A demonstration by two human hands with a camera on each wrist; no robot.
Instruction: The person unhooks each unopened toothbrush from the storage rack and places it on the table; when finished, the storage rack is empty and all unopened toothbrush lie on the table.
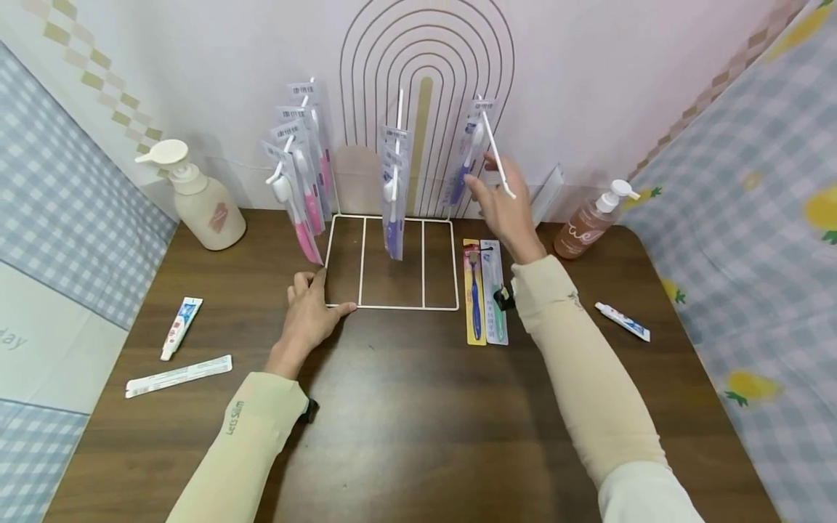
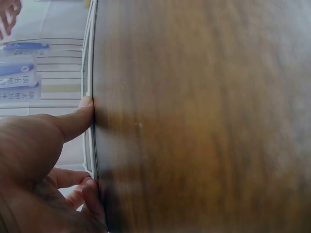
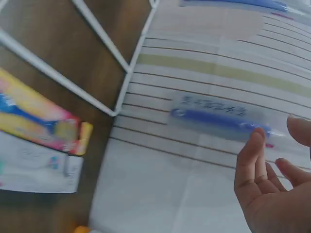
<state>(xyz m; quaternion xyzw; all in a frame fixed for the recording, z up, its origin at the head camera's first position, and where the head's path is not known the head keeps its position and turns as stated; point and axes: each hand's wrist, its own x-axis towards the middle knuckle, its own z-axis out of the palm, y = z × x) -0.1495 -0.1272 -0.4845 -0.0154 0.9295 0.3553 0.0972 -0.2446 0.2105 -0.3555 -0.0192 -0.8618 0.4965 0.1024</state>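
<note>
While my left hand [image 1: 307, 312] presses flat on the white wire rack's [image 1: 392, 306] front corner to steady it on the counter [image 1: 405, 421], my right hand [image 1: 506, 207], fingers loosely spread, reaches for the packaged toothbrush [image 1: 467, 156] hanging on the right peg.

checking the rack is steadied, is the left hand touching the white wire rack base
Touching. In the left wrist view the left hand has its thumb tip against the white wire rack base.

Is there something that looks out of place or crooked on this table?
Mostly tidy. Two packaged toothbrushes lie flat on the table beside the white wire rack instead of hanging. The rack's right hook tilts outward near the right hand.
</note>
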